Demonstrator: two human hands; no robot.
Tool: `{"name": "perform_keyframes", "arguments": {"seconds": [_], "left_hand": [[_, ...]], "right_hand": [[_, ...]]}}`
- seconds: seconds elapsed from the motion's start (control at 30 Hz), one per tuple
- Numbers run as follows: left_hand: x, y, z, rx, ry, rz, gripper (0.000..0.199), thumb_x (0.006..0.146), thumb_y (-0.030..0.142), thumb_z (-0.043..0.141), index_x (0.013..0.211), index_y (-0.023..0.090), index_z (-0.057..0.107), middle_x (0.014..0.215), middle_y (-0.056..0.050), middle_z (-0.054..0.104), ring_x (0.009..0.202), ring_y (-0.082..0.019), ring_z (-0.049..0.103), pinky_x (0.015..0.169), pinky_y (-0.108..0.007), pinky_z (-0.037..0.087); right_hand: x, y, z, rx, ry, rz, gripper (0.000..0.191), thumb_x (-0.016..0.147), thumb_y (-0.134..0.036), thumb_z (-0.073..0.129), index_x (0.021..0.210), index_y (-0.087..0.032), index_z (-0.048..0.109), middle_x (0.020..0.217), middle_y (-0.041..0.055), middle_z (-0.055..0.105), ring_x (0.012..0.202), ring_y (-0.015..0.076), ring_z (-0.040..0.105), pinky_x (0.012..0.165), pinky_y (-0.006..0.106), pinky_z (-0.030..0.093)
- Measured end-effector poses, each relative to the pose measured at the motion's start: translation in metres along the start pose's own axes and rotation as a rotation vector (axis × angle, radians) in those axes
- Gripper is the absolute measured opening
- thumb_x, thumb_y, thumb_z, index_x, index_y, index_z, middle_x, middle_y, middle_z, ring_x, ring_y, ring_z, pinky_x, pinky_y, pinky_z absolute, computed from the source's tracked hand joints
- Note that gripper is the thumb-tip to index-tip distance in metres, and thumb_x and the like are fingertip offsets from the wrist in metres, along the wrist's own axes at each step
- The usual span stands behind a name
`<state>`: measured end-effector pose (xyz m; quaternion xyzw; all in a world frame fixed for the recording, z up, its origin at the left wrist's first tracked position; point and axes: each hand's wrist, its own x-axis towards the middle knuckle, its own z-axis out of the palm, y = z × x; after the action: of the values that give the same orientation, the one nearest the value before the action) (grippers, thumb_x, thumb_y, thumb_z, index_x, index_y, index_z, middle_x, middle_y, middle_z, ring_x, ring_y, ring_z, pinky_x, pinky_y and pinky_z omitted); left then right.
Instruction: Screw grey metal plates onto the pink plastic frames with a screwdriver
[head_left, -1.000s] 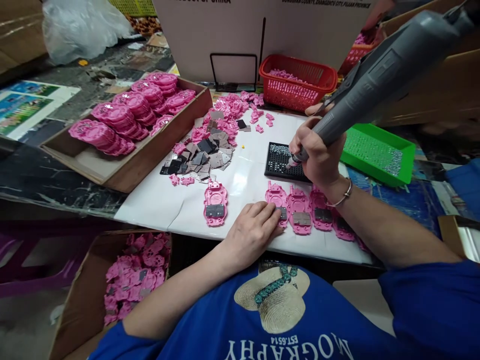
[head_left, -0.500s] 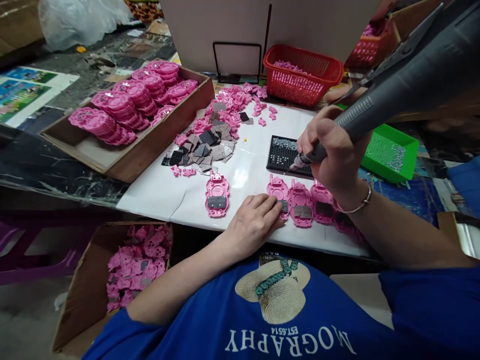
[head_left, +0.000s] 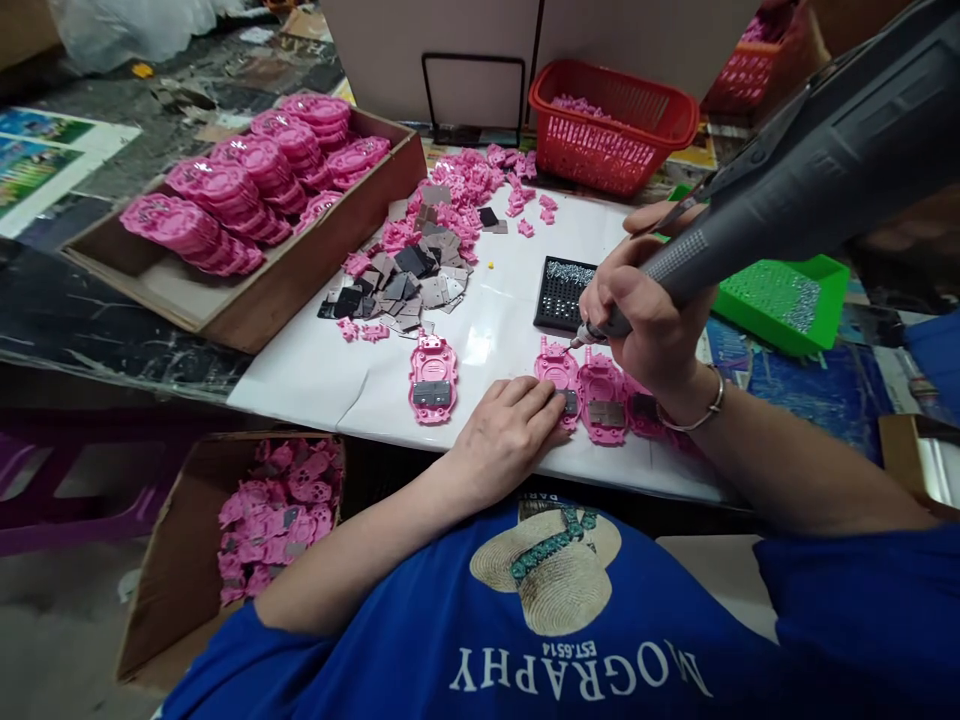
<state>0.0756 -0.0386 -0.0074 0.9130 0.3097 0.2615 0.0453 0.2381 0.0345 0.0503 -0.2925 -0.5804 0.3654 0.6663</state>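
Note:
My right hand (head_left: pixel 652 310) is wrapped round a grey electric screwdriver (head_left: pixel 712 235), which slants down to the left. The screwdriver's tip is at the top of a pink plastic casing (head_left: pixel 553 368); whether it touches is too small to tell. My left hand (head_left: pixel 510 430) holds that casing down on the table, its fingers over the lower left edge and the grey plate there. More pink casings with grey plates, such as this neighbouring casing (head_left: pixel 602 385), lie in a row to the right, partly hidden by my right arm. Another pink casing (head_left: pixel 433 375) lies apart on the left.
Behind the row sits a black screw tray (head_left: pixel 551 318). A green bin of screws (head_left: pixel 821 335) is at right, a red basket (head_left: pixel 611 150) at the back. Loose grey plates (head_left: pixel 409 290) and pink parts are heaped left of centre, beside a carton of stacked casings (head_left: pixel 315 235).
My right hand has brought the screwdriver tip from the screw tray down and left to the top of the casing. My left hand stays on the casing. The camera view has shifted slightly.

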Motion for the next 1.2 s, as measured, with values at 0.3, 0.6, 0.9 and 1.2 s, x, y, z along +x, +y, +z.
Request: {"name": "perform_keyframes", "arguments": {"seconds": [0.3, 0.6, 0.9, 1.2], "left_hand": [[0.000, -0.001, 0.001, -0.009, 0.003, 0.000, 0.029, 0.099, 0.031, 0.052, 0.116, 0.010, 0.061, 0.115, -0.014, 0.068, 0.103, -0.024, 0.060, 0.085, -0.038, 0.051], [0.003, -0.006, -0.007, -0.312, 0.292, -0.210, 0.016, 0.095, 0.027, 0.061, 0.104, 0.015, 0.066, 0.104, -0.009, 0.072, 0.095, -0.019, 0.063, 0.085, -0.036, 0.054], [0.016, -0.011, -0.010, -0.684, 0.322, -0.328, 0.009, 0.091, 0.023, 0.067, 0.092, 0.017, 0.073, 0.087, -0.003, 0.071, 0.083, -0.013, 0.067, 0.077, -0.026, 0.053], [0.018, -0.018, -0.009, -0.435, 0.285, -0.193, 0.018, 0.094, 0.032, 0.062, 0.087, 0.016, 0.068, 0.082, -0.004, 0.069, 0.079, -0.015, 0.063, 0.076, -0.030, 0.047]], "right_hand": [[-0.002, 0.002, 0.003, -0.007, 0.023, 0.030, 0.034, 0.073, -0.037, 0.073, 0.098, -0.031, 0.049, 0.057, -0.0082, 0.050, 0.039, 0.0119, 0.040, 0.040, 0.030, 0.033], [0.002, -0.024, 0.011, 0.078, 0.022, 0.011, 0.024, 0.076, -0.036, 0.071, 0.092, -0.032, 0.054, 0.059, -0.0066, 0.043, 0.040, 0.0116, 0.040, 0.041, 0.030, 0.035], [-0.008, -0.051, 0.020, 0.139, -0.028, 0.095, 0.027, 0.074, -0.041, 0.072, 0.092, -0.032, 0.053, 0.060, -0.0073, 0.045, 0.039, 0.0118, 0.041, 0.041, 0.030, 0.037], [-0.010, -0.048, 0.019, 0.165, -0.046, 0.091, 0.035, 0.072, -0.044, 0.075, 0.097, -0.034, 0.053, 0.056, -0.0093, 0.046, 0.037, 0.0098, 0.040, 0.038, 0.027, 0.037]]}}
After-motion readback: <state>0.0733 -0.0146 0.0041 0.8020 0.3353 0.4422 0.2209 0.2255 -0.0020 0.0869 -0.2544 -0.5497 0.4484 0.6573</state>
